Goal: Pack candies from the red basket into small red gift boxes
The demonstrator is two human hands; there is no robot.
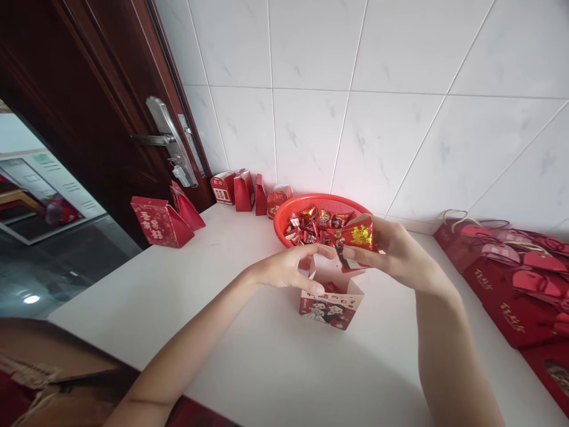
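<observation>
Fingers of the left hand grasped the open cartoon-couple box, apparently steadying it. Those of the right hand pinched 1 red-and-gold packet near its opening.

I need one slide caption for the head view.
Left hand at an open box, right hand holding a red packet near a basket of wrapped sweets.

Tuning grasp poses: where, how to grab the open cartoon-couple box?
The cartoon-couple box likely takes a light pinch at its upper left edge, coming from the left, where the left hand is: it stands upright, open-topped, thin-walled. The right hand holds a gold-lettered red packet near the opening, crowding that side.
</observation>
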